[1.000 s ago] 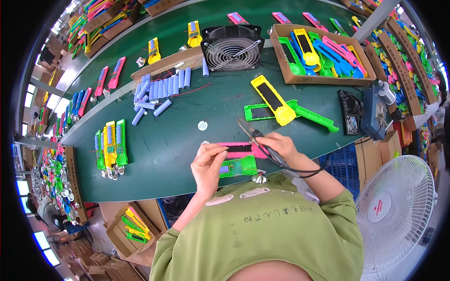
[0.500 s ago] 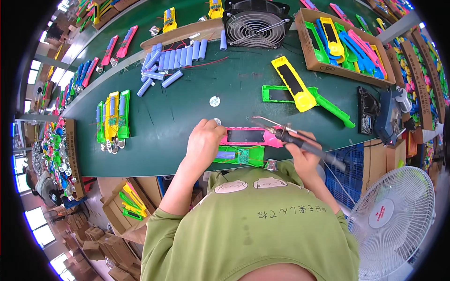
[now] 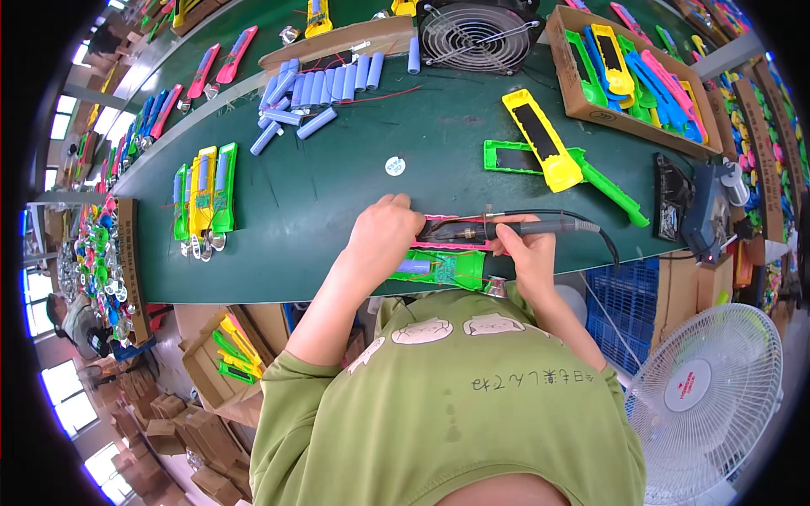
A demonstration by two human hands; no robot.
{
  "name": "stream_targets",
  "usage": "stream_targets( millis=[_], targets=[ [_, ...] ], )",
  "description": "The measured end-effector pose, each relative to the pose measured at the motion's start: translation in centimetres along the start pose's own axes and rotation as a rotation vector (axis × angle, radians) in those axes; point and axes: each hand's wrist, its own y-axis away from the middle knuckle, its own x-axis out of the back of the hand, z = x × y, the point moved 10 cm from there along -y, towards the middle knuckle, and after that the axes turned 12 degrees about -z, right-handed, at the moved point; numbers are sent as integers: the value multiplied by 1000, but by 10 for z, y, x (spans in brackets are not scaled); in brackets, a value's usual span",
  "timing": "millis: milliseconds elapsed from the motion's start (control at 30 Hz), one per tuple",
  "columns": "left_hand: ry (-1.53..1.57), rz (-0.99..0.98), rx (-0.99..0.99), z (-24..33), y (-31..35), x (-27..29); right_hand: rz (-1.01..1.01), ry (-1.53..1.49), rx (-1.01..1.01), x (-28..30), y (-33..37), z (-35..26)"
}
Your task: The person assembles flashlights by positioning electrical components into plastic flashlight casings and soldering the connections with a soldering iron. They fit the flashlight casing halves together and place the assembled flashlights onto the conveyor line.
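Note:
My right hand (image 3: 530, 253) grips a soldering iron (image 3: 540, 227) pointing left. Its metal tip lies over the pink torch-like plastic shell (image 3: 460, 245), near the shell's left end. There my left hand (image 3: 381, 232) has its fingers pinched together; whatever they hold is hidden. Closer to my body, parallel to the pink shell, is a green shell (image 3: 468, 268). Inside it sit a blue-violet battery cell (image 3: 413, 266) and a green circuit board (image 3: 444, 268). A silvery reflector (image 3: 495, 287) is by its right end.
Loose battery cells (image 3: 337, 84) lie at the back, before a boxed fan (image 3: 474, 40). Yellow (image 3: 540, 139) and green shells cross at right, near a cardboard box (image 3: 620, 126) of shells and a soldering station (image 3: 717, 202). Filled shells (image 3: 202, 194) stand left. A white fan (image 3: 704, 396) is beside me.
The soldering iron has swung level and moved left, its tip now over the pink shell near my left hand. My left hand has shifted slightly, still pinched. The view has shifted slightly.

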Motion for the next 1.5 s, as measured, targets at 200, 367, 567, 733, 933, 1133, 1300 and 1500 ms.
stream_targets(
  millis=[200,367,567,733,933,1133,1300,1500],
  targets=[
    [27,25,12,-1,0,0,-61,66,-15,-8,-4,2],
    [8,10,17,-1,-3,-2,-64,73,-16,-10,-5,6],
    [-2,6,25,0,-4,-2,-97,98,-16,-10,-5,7],
    [-41,-30,65,-1,-6,-6,-112,141,-18,-12,-4,6],
    [-69,-51,78,-2,-7,-8,-14,5,6,3,-1,5],
    [-77,-42,74,-3,-8,-9,-9,-23,40,2,4,7],
    [-39,-34,63,-4,-8,-8,-121,64,36,-8,1,9],
    [-12,-28,61,-3,-8,-6,-126,114,49,-10,-2,12]
  ],
)
